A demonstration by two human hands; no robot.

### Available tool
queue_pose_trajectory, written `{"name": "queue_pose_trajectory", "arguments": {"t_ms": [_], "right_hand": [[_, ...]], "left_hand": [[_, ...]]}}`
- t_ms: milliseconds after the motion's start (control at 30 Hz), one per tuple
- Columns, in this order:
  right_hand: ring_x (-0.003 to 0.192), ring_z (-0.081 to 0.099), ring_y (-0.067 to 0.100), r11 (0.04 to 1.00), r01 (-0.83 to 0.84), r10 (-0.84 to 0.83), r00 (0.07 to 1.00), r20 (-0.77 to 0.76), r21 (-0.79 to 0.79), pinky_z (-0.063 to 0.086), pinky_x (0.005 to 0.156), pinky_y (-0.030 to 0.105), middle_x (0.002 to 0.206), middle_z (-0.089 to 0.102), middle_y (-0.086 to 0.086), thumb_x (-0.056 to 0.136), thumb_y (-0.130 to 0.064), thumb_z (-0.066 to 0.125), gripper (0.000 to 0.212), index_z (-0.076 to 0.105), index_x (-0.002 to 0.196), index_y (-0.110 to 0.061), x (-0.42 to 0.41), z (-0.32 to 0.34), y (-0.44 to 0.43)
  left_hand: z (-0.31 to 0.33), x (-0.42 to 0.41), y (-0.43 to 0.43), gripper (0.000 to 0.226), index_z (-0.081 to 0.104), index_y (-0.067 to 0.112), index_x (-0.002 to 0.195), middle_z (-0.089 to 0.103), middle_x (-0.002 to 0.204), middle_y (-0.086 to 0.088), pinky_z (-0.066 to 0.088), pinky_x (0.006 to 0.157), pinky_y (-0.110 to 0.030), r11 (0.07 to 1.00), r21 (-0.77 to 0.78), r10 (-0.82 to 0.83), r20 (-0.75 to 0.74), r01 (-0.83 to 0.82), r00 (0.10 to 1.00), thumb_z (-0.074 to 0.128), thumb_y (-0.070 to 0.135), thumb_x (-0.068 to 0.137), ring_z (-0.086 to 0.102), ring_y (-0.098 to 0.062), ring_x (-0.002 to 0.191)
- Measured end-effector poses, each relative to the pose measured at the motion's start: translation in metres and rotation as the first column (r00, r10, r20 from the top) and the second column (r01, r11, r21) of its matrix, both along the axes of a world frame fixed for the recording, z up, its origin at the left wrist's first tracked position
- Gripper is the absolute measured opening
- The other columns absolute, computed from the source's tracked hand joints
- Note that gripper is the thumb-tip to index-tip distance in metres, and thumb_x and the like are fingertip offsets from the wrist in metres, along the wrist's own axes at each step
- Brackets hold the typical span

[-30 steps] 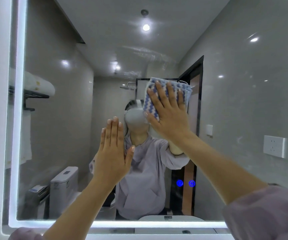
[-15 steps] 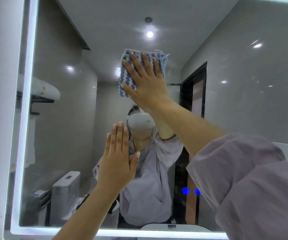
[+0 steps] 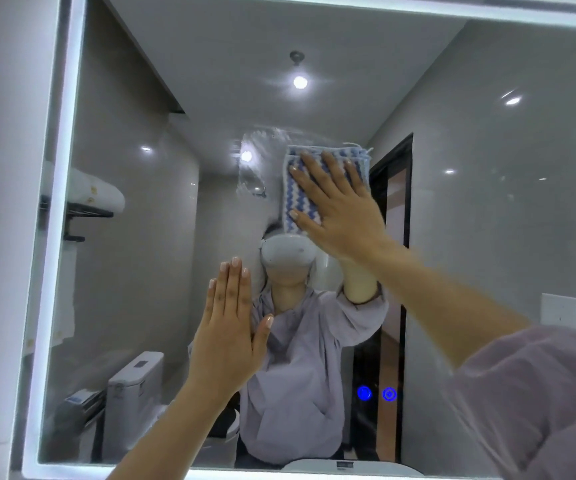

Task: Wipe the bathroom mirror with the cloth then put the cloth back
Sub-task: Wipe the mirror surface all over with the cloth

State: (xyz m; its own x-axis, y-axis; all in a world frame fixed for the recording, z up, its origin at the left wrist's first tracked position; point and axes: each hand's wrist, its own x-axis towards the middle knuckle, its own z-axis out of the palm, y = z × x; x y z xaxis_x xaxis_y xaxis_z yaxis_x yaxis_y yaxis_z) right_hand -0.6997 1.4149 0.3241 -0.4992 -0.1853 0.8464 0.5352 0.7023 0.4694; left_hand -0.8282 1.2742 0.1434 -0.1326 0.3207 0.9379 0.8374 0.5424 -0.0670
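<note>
Just 12 o'clock of mirror [image 3: 487,220] centre, R hand [image 3: 340,211] presses cloth [image 3: 295,199] flat, fingers straight & spread. L hand [image 3: 229,329] at cloth's 7 o'clock: flat on mirror, fingers together, holding nothing.

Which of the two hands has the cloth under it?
The right hand, higher up, presses the blue-and-white cloth on the mirror; the left hand holds nothing.

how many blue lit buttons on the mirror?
2. Low on the mirror, right of centre, side by side: left button, right button. The right forearm covers some glass, so more could be hidden behind it.
</note>
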Motion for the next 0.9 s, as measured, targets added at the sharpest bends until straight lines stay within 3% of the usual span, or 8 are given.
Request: {"name": "queue_pose_trajectory", "arguments": {"t_ms": [200, 367, 500, 900], "right_hand": [[0.147, -0.017, 0.016, 0.986, 0.062, -0.077, 0.993, -0.095, -0.152, -0.013, 0.119, 0.038, 0.159, -0.015, -0.008, 0.091, -0.066, 0.004, 0.071, -0.011, 0.151, -0.031, 0.057, 0.007, 0.055], [0.149, -0.011, 0.02, 0.966, 0.052, -0.109, 0.971, -0.215, -0.254, -0.003, 0.12, 0.047, 0.162, -0.007, -0.004, 0.093, -0.064, 0.009, 0.071, -0.006, 0.153, -0.03, 0.068, 0.005, 0.069], [0.147, -0.018, 0.023, 0.943, -0.01, -0.087, 0.957, -0.275, -0.333, -0.018, 0.116, 0.043, 0.162, -0.012, -0.001, 0.091, -0.066, 0.007, 0.075, -0.008, 0.153, -0.028, 0.046, 0.007, 0.052], [0.146, -0.018, 0.03, 0.983, -0.029, -0.001, 0.986, -0.165, -0.182, -0.016, 0.116, 0.05, 0.161, -0.017, 0.003, 0.096, -0.062, 0.015, 0.075, -0.012, 0.152, -0.021, -0.043, 0.029, -0.034]], "left_hand": [[0.001, 0.002, -0.002, 0.074, 0.009, -0.005, 0.149, 0.001, 0.159, -0.021, 0.006, 0.121, -0.042, 1.0, -0.018, 0.006, 0.007, -0.006, 1.0, 0.012, 0.048, 0.098, 0.003, -0.032, 0.149], [0.002, 0.006, -0.002, 0.076, 0.006, -0.004, 0.149, -0.001, 0.159, -0.02, 0.004, 0.12, -0.042, 1.0, -0.018, 0.001, 0.035, 0.0, 0.999, 0.002, 0.052, 0.098, 0.001, -0.033, 0.148], [0.002, 0.003, -0.001, 0.075, 0.004, -0.004, 0.149, -0.005, 0.159, -0.019, 0.004, 0.12, -0.042, 1.0, -0.026, 0.011, 0.038, -0.01, 0.999, 0.011, 0.05, 0.097, -0.003, -0.031, 0.149], [0.0, -0.003, 0.004, 0.074, 0.008, -0.004, 0.149, 0.0, 0.16, -0.021, 0.004, 0.12, -0.041, 1.0, -0.005, 0.019, -0.005, -0.019, 1.0, 0.022, 0.046, 0.097, 0.001, -0.031, 0.149]]}}
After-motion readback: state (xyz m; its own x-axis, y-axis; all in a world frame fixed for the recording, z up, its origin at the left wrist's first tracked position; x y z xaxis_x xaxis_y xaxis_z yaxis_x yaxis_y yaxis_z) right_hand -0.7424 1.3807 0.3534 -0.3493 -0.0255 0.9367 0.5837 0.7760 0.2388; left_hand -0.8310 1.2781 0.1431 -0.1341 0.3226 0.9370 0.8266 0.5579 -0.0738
